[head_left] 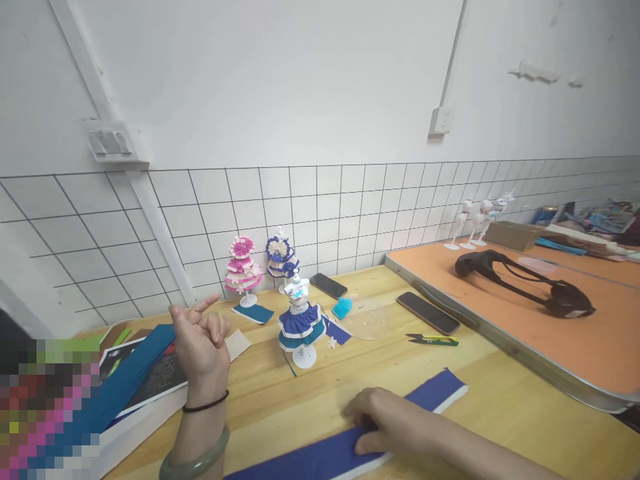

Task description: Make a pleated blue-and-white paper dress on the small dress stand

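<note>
- Head view: a right hand (380,423) is resting on a long blue strip (295,460), its thumb and fingers standing apart as the strip is running across the near part of the counter (320,390).
- A left hand (203,343) is hovering off to the left, its fingers loosely curling; whether anything is sitting inside them, one cannot tell.
- A small dress form (303,323) in a blue and teal ruffled skirt is standing upright between and beyond the hands.
- A pink-dressed form (243,273) and a navy-dressed form (280,257) are standing behind it, near the tiled wall (340,207).
- A clear disc (375,323) is lying to its right, carrying tiny beads.
- Yellow-handled snips (435,341) are lying just beside a dark phone (427,313).
- Farther right, a black strap-like object (530,283) is lying on an orange surface (500,340).
</note>
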